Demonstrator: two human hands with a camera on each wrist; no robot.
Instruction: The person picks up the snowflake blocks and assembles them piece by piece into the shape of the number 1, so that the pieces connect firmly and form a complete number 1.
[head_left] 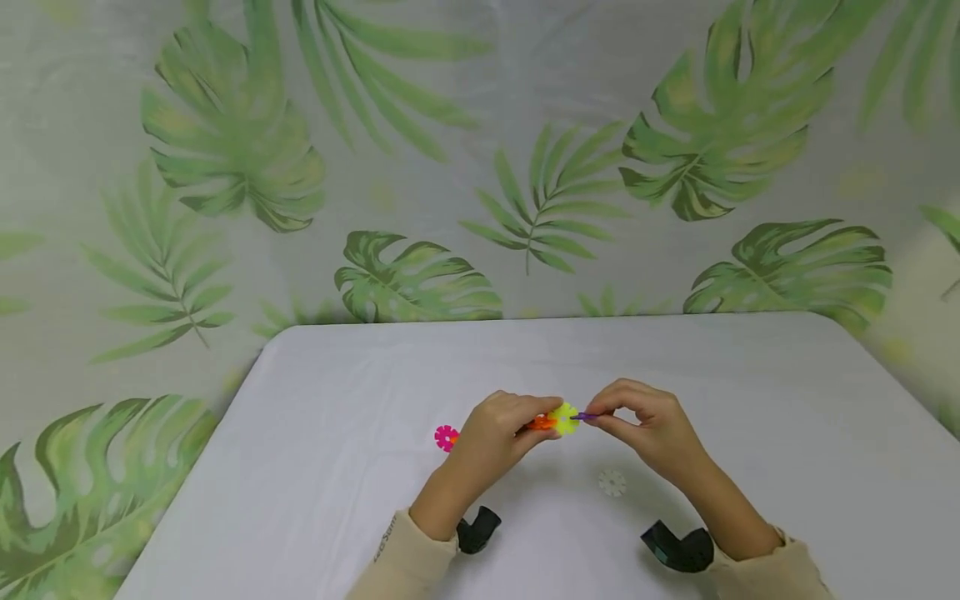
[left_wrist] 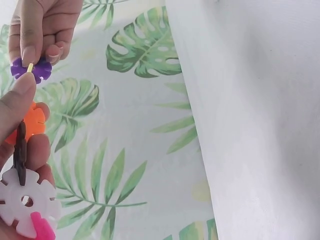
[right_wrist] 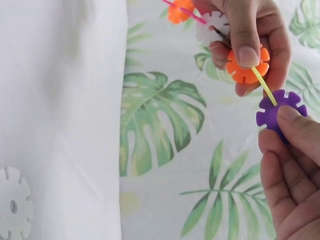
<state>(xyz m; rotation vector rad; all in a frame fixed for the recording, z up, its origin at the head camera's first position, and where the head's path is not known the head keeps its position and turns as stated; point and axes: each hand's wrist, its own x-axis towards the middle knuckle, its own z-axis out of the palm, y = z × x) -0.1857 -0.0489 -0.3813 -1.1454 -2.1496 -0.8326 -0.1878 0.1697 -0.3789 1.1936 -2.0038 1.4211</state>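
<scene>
A chain of notched plastic discs runs through my left hand, which pinches it by an orange disc between thumb and fingers. From the orange disc a yellow disc sticks out to the right. My right hand pinches a purple disc with thumb and fingertips, its edge right at the yellow disc's rim, the two crosswise. Behind the left fingers the chain goes on with a dark disc, a white disc, a pink disc and another orange disc. The left hand partly hides the chain.
A loose white disc lies on the white-covered table, below the right hand. Black mounts sit at both wrists, close over the cloth. Behind the table's far edge hangs a leaf-patterned cloth.
</scene>
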